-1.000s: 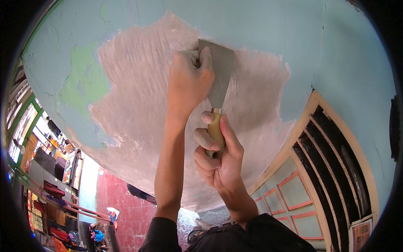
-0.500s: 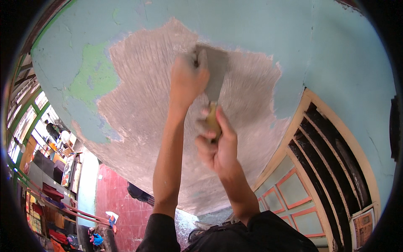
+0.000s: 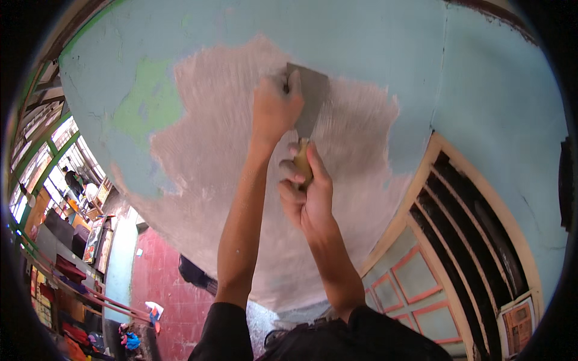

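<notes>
Left forearm and right forearm are both angled up, bare. Left hand is kinda balled, thumb poking upward; right hand is lower, palm side showing, fingers curled in.

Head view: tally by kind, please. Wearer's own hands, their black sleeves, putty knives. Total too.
Hands: 2 (left hand, right hand)
Black sleeves: 2 (left sleeve, right sleeve)
Putty knives: 1 (grey-bladed putty knife)
Total: 5
</notes>
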Available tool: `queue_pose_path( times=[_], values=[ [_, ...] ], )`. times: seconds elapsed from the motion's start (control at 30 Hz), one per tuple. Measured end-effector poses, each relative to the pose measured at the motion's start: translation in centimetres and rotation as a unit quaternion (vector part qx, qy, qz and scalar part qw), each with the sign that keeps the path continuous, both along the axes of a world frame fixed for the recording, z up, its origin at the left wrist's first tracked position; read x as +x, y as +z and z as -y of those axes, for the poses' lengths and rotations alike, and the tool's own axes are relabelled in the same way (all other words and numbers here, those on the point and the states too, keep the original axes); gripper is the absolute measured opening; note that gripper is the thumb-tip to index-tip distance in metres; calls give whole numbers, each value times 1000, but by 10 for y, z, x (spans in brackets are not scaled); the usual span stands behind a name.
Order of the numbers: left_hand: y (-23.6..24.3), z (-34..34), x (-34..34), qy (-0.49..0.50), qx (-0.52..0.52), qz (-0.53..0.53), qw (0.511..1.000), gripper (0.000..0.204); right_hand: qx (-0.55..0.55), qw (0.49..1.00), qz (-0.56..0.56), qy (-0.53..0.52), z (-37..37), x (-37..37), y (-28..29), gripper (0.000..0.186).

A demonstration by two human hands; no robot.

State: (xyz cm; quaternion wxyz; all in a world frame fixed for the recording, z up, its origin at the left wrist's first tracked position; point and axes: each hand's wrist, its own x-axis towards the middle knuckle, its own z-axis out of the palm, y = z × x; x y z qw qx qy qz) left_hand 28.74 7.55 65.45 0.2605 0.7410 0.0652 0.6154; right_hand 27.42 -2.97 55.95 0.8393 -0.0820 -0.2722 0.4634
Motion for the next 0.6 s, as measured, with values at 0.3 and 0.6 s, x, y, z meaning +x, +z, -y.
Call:
queue_pose_path(
  times=[0.3,0.6],
  values=[
    [18,5,-14,-62,-95,-116,987,35,18,999,36,-8,-6,-9,3,33],
    [9,-15,-16,-27,11,-107,994,34,61,998,17,0,-25,-32,-7,37]
  ],
)
